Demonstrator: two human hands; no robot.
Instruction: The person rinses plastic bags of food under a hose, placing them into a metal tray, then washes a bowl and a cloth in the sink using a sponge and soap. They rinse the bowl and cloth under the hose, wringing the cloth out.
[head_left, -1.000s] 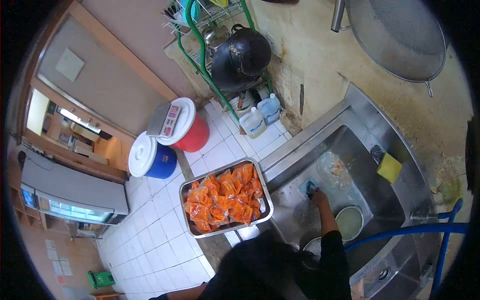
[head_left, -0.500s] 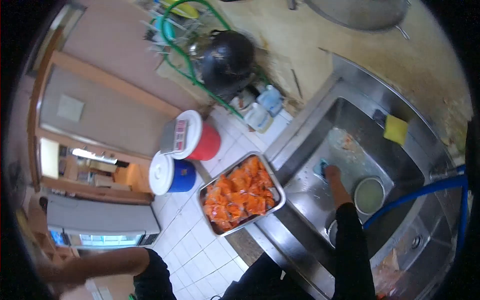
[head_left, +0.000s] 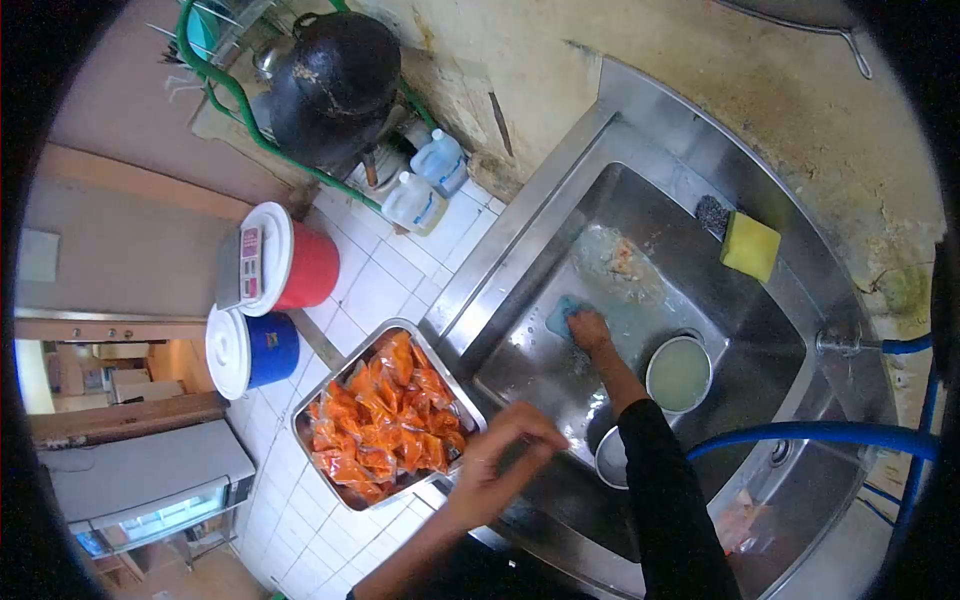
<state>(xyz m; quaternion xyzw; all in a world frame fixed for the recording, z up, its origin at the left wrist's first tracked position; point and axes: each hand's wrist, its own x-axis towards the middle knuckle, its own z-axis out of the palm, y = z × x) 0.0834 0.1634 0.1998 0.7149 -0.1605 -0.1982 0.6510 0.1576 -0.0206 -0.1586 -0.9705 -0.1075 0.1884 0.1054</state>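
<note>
My right hand reaches down into the steel sink basin and presses on a blue-green cloth against its bottom. Shallow cloudy water with pale and orange food scraps lies just beyond it. Close to my right forearm stands a round metal bowl of murky liquid, and a second bowl is partly hidden by the sleeve. My left hand hovers over the near sink edge, fingers bent but apart, holding nothing. Beside it is a steel tray of orange food in clear plastic packs.
A yellow sponge and dark scourer sit on the sink ledge. A blue hose crosses the second basin. Plastic jugs, a blackened wok, a red bucket and a blue bucket stand leftward.
My left hand has swung in from the far lower left to beside the tray. My right hand stays on the cloth in the basin. The whole view has shifted toward the sink.
</note>
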